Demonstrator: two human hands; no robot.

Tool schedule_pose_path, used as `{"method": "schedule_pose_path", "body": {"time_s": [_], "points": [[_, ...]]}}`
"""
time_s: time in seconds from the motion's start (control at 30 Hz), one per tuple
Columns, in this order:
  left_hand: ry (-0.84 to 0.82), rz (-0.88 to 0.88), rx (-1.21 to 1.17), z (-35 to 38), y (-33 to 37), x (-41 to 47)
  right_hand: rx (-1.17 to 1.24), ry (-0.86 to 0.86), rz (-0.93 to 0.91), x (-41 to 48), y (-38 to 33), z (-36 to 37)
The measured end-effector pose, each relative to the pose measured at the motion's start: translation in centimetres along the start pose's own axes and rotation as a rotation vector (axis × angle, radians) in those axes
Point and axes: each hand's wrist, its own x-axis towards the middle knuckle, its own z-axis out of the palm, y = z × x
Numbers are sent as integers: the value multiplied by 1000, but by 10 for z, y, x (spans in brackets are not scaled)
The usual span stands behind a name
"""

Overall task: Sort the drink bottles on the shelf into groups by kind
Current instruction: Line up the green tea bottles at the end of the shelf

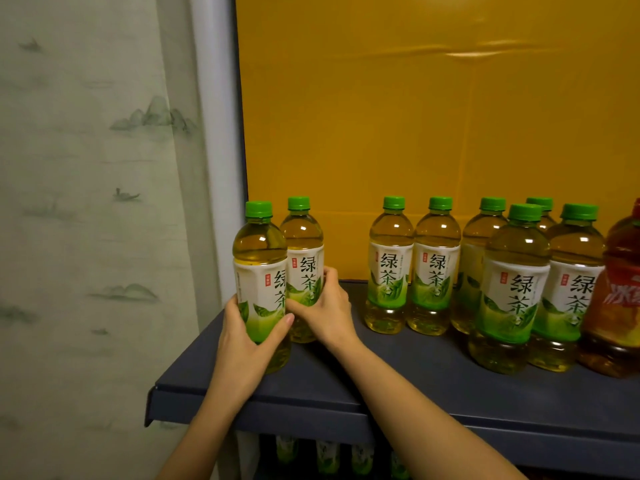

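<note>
Two green tea bottles with green caps stand at the left end of the dark blue shelf [398, 382]. My left hand [246, 336] grips the front bottle [259, 271] around its label. My right hand [325, 306] wraps the lower part of the bottle behind it [304, 244]. Further right stands a group of several more green tea bottles [391, 265]. A red-labelled iced tea bottle [620, 299] with dark liquid sits at the right edge of the view, partly cut off.
A yellow cardboard panel [433, 116] backs the shelf. A pale curtain with ink landscape print [97, 202] hangs left of the shelf. More green tea bottles [325, 455] show on the lower shelf. A gap lies between the held pair and the group.
</note>
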Motion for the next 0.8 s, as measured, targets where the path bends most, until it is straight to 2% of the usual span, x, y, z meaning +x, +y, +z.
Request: {"method": "schedule_pose_path", "body": {"time_s": [0.2, 0.43, 0.6, 0.8], "points": [[-72, 13, -26, -7, -3, -1, -111, 193, -118, -22, -2, -40], [-117, 58, 13, 0, -2, -1, -297, 426, -113, -61, 17, -104], [-124, 100, 37, 14, 5, -4, -367, 495, -53, -71, 28, -122], [-199, 61, -35, 38, 15, -12, -312, 530, 17, -69, 32, -124]]}}
